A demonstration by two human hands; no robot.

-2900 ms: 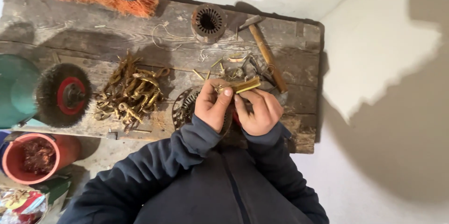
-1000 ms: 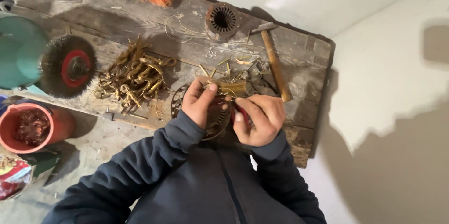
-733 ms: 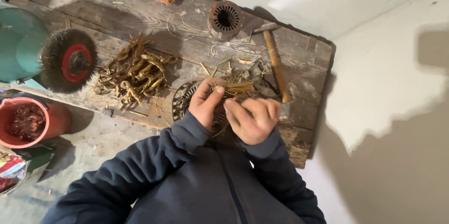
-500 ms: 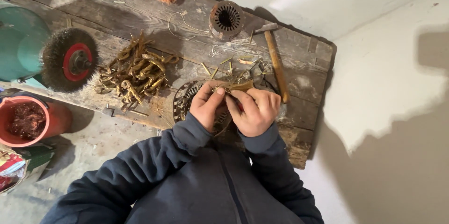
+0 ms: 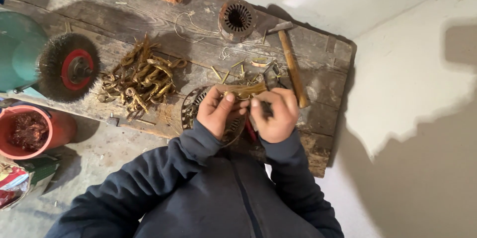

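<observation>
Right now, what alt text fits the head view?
Left hand and right hand pinch a yellowish wire bundle above a ribbed metal ring on a worn wooden bench; a hammer lies beside them.

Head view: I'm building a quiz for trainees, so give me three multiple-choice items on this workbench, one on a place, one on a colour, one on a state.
1. Where does the hammer lie?
A. on the wooden bench, just beyond the right hand
B. in the red bucket
C. on the floor

2. What colour is the hub of the wire brush wheel?
A. blue
B. red
C. white

3. How is the bundle of brass-coloured wire held?
A. lying loose, untouched
B. by the left hand alone
C. pinched between both hands

Answers: 1 A, its handle rests on the wooden bench past the right hand. 2 B, the centre disc is red. 3 C, the left hand and right hand both grip it.
</observation>
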